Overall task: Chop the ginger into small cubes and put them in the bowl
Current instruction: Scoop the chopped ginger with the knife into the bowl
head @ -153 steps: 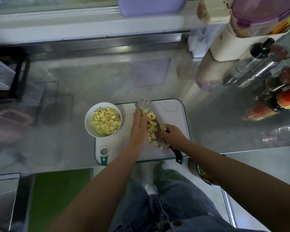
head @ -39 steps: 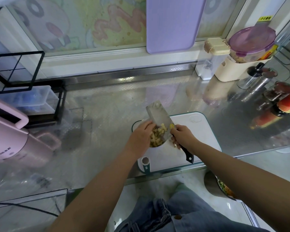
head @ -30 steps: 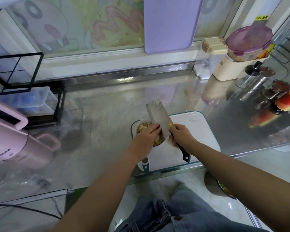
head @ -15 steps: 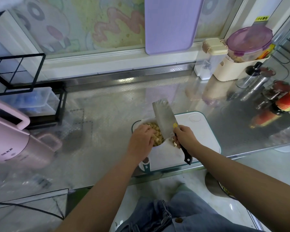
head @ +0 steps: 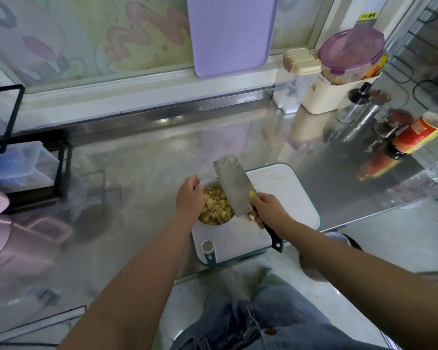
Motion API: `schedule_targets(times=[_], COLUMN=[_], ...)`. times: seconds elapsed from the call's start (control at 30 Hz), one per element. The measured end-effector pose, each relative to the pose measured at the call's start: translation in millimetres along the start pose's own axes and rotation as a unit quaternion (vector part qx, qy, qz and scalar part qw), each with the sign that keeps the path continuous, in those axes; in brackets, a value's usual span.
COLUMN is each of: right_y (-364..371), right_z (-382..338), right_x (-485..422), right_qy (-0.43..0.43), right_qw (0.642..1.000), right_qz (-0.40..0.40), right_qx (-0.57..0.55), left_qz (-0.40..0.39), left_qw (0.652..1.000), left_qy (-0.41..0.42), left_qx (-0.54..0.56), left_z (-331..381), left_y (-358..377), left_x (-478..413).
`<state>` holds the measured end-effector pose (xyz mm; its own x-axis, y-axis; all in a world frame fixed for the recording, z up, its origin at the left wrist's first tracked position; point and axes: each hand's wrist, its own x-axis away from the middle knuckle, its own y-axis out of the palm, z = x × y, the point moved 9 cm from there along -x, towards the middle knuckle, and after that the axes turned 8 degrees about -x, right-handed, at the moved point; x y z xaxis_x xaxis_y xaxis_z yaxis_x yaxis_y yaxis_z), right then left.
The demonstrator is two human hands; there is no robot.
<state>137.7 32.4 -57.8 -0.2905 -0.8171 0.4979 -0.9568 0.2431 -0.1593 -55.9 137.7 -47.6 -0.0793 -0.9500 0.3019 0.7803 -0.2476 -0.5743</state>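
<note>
Right hand (head: 268, 209) grips knife (head: 234, 188), blade tilted over bowl (head: 213, 226) to shed ginger cubes (head: 214, 205); your left hand (head: 189, 195) curls at the rim, grip unclear.

ginger cubes (head: 214, 205) fill the bowl (head: 213, 225) on the cutting board (head: 288, 198). right hand (head: 268, 208) grips a cleaver (head: 234, 183) above it, left hand (head: 190, 198) at its rim.

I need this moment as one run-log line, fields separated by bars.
left hand grips bowl rim | right hand holds cleaver above bowl | ginger cubes in bowl | bowl on cutting board
</note>
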Motion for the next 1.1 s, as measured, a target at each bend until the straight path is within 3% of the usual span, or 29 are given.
schedule_targets(times=[0.17, 0.3, 0.4, 0.47, 0.53, 0.67, 0.83, 1.1], right_y=[-1, 3, 2, -1, -6, -27, -47, 16], right_z=[-3, -6, -6, -4, 0, 11, 29, 43], right_x=[-5, -8, -6, -4, 0, 9, 19, 28], right_qy=[-0.008, -0.023, -0.030, -0.030, -0.026, -0.027, -0.027, -0.046], right_qw=[1.000, 1.000, 1.000, 0.999, 0.999, 0.996, 0.992, 0.984], right_qz=[0.002, -0.003, 0.007, 0.018, 0.033, 0.083, 0.121, 0.026], right_qx=[-0.002, 0.005, 0.002, -0.011, -0.022, -0.009, 0.009, 0.169], left_qz=[0.041, 0.127, 0.153, 0.109, 0.042, -0.017, 0.043, 0.152], left_qw=[0.980, 0.958, 0.972, 0.987, 0.991, 0.992, 0.990, 0.977], left_qy=[0.158, 0.192, 0.101, -0.023, -0.093, -0.122, -0.125, -0.142], left_qx=[-0.115, -0.173, -0.150, -0.112, -0.082, -0.027, -0.046, -0.045], left_z=[17, 13, -10, -38, -56, -65, -68, -97], left_y=[-12, -24, -29, -22, -6, 22, 13, -23], left_x=[16, 31, 35, 33, 37, 50, 56, 73])
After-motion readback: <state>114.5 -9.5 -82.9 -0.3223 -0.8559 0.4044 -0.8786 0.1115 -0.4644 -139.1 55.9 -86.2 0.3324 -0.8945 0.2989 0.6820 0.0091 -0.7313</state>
